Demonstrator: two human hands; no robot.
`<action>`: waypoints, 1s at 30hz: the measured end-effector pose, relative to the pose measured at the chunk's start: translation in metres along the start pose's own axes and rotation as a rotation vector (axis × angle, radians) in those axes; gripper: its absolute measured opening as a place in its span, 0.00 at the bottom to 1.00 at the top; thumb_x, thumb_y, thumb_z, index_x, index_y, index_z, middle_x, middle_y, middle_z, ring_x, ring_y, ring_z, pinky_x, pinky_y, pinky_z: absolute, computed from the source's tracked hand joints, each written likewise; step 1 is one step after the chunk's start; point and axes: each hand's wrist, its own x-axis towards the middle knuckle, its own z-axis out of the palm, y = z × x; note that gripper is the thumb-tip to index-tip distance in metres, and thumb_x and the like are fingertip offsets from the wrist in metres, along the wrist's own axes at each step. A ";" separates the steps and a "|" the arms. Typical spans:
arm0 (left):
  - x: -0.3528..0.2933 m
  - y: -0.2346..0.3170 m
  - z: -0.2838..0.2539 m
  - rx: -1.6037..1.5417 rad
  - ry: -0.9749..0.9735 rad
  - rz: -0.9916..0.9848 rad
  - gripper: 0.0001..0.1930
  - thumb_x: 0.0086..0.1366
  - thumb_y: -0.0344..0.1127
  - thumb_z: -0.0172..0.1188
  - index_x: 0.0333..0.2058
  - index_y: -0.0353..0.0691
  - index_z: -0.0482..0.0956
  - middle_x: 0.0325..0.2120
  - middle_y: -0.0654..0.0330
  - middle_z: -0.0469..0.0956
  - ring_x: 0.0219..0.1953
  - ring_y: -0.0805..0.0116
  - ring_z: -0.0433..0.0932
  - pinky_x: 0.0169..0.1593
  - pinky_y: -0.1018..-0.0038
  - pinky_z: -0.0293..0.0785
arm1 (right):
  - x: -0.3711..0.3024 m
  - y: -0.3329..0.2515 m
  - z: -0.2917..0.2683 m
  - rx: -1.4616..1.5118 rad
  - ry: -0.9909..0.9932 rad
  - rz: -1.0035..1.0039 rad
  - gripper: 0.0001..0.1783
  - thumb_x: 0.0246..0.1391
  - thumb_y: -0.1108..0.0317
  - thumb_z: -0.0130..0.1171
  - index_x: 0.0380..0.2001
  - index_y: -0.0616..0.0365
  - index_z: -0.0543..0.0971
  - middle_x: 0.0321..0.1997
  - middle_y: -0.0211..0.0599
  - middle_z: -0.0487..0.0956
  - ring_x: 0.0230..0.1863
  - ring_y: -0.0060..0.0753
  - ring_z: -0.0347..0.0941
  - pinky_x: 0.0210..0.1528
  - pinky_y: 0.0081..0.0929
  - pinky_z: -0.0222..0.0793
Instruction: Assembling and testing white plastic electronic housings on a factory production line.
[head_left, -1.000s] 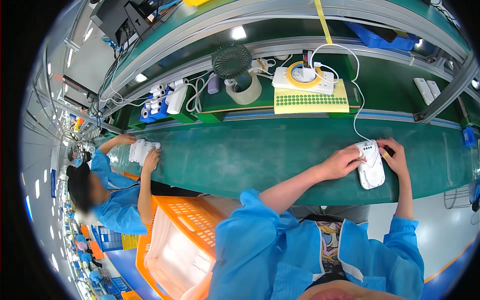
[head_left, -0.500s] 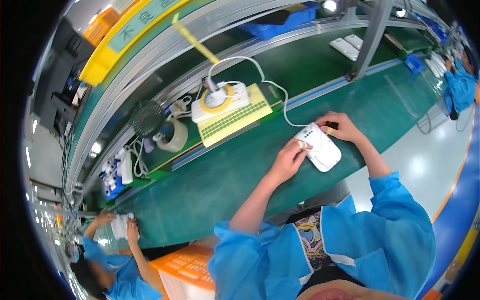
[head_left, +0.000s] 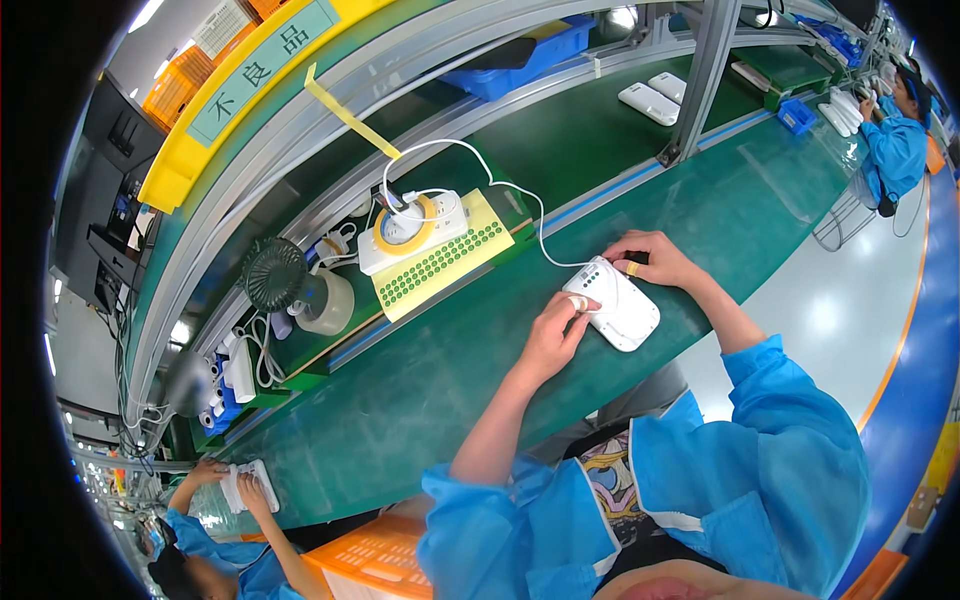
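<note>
A white, flat, round-cornered electronic device (head_left: 628, 318) lies on the green bench in front of me. It has a row of small dark marks near its far end. A thin white cable (head_left: 541, 222) runs to that far end, where the plug itself is hidden. My left hand (head_left: 556, 328) grips the device's left edge, thumb and fingers close together, with a small white wrapping or piece at the fingertips. My right hand (head_left: 655, 260), with a yellow band on one finger, is closed around the far right corner beside the cable end.
Behind the device stand a white power strip (head_left: 450, 225) on a yellow sheet (head_left: 440, 262), a small dark fan (head_left: 275, 275) and a white round container (head_left: 330, 305). A metal post (head_left: 700, 90) rises at the back. Co-workers sit at left (head_left: 225, 565) and far right (head_left: 895, 145). An orange crate (head_left: 370, 555) stands below the bench.
The whole view has shifted, so the bench and fittings appear further left. Both my hands stay on the device, with little change in their grip.
</note>
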 end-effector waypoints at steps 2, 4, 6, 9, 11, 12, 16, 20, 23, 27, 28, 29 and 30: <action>0.001 0.001 -0.001 0.013 -0.006 0.004 0.08 0.67 0.22 0.60 0.43 0.35 0.82 0.41 0.53 0.83 0.47 0.53 0.81 0.51 0.64 0.77 | 0.000 0.000 0.000 -0.005 0.010 -0.004 0.14 0.56 0.68 0.67 0.46 0.58 0.87 0.42 0.41 0.87 0.43 0.40 0.81 0.46 0.35 0.78; 0.002 0.001 -0.001 0.009 -0.007 0.003 0.08 0.67 0.22 0.60 0.43 0.35 0.82 0.41 0.53 0.83 0.47 0.53 0.81 0.51 0.64 0.77 | -0.001 0.001 0.000 -0.012 0.023 -0.007 0.14 0.57 0.67 0.67 0.46 0.58 0.87 0.42 0.41 0.87 0.42 0.39 0.82 0.46 0.34 0.78; 0.003 0.001 -0.001 0.002 -0.012 0.005 0.08 0.67 0.22 0.60 0.43 0.35 0.82 0.41 0.53 0.83 0.47 0.53 0.81 0.51 0.64 0.77 | -0.001 0.005 0.001 0.014 0.071 0.095 0.13 0.59 0.68 0.67 0.46 0.59 0.87 0.42 0.40 0.87 0.41 0.33 0.82 0.45 0.30 0.78; 0.003 -0.004 0.000 0.020 -0.026 0.025 0.08 0.69 0.23 0.59 0.45 0.36 0.83 0.43 0.55 0.84 0.46 0.58 0.83 0.49 0.69 0.78 | 0.004 0.019 0.001 0.340 0.257 0.204 0.14 0.60 0.69 0.66 0.48 0.59 0.86 0.43 0.37 0.87 0.40 0.27 0.82 0.44 0.27 0.78; -0.002 -0.008 -0.004 0.015 -0.017 -0.036 0.09 0.70 0.24 0.59 0.46 0.35 0.83 0.43 0.56 0.85 0.44 0.63 0.84 0.48 0.71 0.78 | 0.019 0.027 -0.011 0.067 0.281 0.213 0.17 0.59 0.73 0.63 0.52 0.59 0.84 0.43 0.38 0.87 0.42 0.25 0.82 0.47 0.26 0.78; -0.003 -0.010 -0.005 0.014 -0.019 -0.032 0.09 0.70 0.24 0.59 0.46 0.35 0.83 0.43 0.56 0.85 0.44 0.63 0.84 0.48 0.71 0.78 | 0.031 0.034 -0.019 -0.047 0.312 0.208 0.18 0.59 0.74 0.63 0.53 0.60 0.84 0.43 0.40 0.87 0.42 0.27 0.82 0.48 0.26 0.78; -0.009 -0.023 -0.009 -0.169 -0.003 -0.194 0.08 0.72 0.27 0.59 0.47 0.35 0.82 0.42 0.58 0.86 0.41 0.67 0.83 0.48 0.72 0.77 | 0.092 0.079 -0.061 -0.372 0.456 0.150 0.34 0.52 0.67 0.67 0.64 0.59 0.74 0.59 0.51 0.79 0.59 0.47 0.77 0.60 0.39 0.74; 0.009 -0.019 -0.001 -0.283 -0.102 -0.199 0.09 0.75 0.29 0.58 0.49 0.36 0.82 0.44 0.61 0.86 0.44 0.76 0.81 0.49 0.77 0.75 | 0.134 0.149 -0.148 -0.840 0.531 0.482 0.50 0.46 0.54 0.71 0.71 0.57 0.63 0.70 0.63 0.66 0.71 0.66 0.61 0.71 0.55 0.61; -0.003 -0.025 -0.007 -0.286 -0.039 -0.226 0.09 0.74 0.30 0.59 0.48 0.35 0.82 0.42 0.59 0.88 0.45 0.70 0.85 0.51 0.73 0.77 | 0.184 0.157 -0.141 -0.944 0.518 0.767 0.55 0.43 0.52 0.70 0.73 0.56 0.58 0.71 0.65 0.63 0.74 0.68 0.54 0.73 0.63 0.53; -0.003 -0.022 -0.011 -0.289 -0.022 -0.247 0.09 0.74 0.30 0.59 0.48 0.35 0.82 0.42 0.58 0.88 0.45 0.69 0.85 0.51 0.72 0.77 | 0.200 0.158 -0.157 -0.751 0.423 1.111 0.63 0.42 0.41 0.72 0.75 0.58 0.55 0.75 0.61 0.59 0.77 0.64 0.51 0.76 0.55 0.51; -0.003 -0.022 -0.011 -0.299 -0.008 -0.243 0.08 0.74 0.30 0.59 0.47 0.35 0.82 0.42 0.58 0.88 0.45 0.69 0.85 0.51 0.72 0.77 | 0.200 0.161 -0.153 -0.770 0.395 1.106 0.70 0.38 0.33 0.74 0.76 0.60 0.54 0.76 0.61 0.59 0.78 0.63 0.52 0.77 0.51 0.51; -0.003 -0.023 -0.010 -0.310 0.005 -0.237 0.08 0.74 0.30 0.59 0.47 0.35 0.82 0.42 0.58 0.88 0.45 0.69 0.85 0.50 0.72 0.78 | 0.201 0.163 -0.151 -0.771 0.386 1.105 0.70 0.38 0.33 0.74 0.76 0.60 0.54 0.76 0.61 0.59 0.78 0.63 0.52 0.77 0.51 0.51; -0.003 -0.023 -0.010 -0.313 0.008 -0.240 0.08 0.74 0.30 0.59 0.47 0.35 0.82 0.42 0.58 0.88 0.45 0.69 0.85 0.50 0.72 0.78 | 0.201 0.163 -0.151 -0.818 0.389 1.081 0.70 0.36 0.30 0.74 0.75 0.61 0.57 0.76 0.62 0.59 0.77 0.64 0.54 0.76 0.52 0.51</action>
